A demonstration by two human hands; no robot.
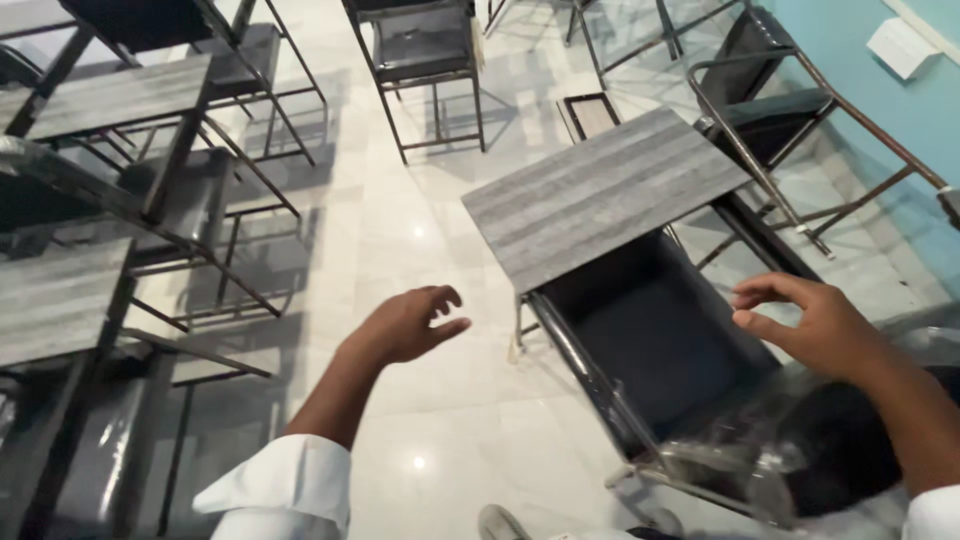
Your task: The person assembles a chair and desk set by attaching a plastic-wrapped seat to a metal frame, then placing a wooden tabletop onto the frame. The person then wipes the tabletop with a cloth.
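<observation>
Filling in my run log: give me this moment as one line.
left hand: open, in air over floor | right hand: fingers curled, empty, above chair seat | grey writing tablet: ahead, untouched

Both hands bare: no gloves, rings, watch or bands visible on either wrist. Left hand [405, 325] comes out of a white long sleeve [280, 485]; cuff is loose, folded back partway up the forearm, with creases in the fabric. Right hand [815, 325] has the same white fabric, only a small patch of sleeve showing at the bottom right corner of the view. Fingers [445, 297] unadorned. Light-coloured shoe tip [497, 523] shows at the bottom edge.
</observation>
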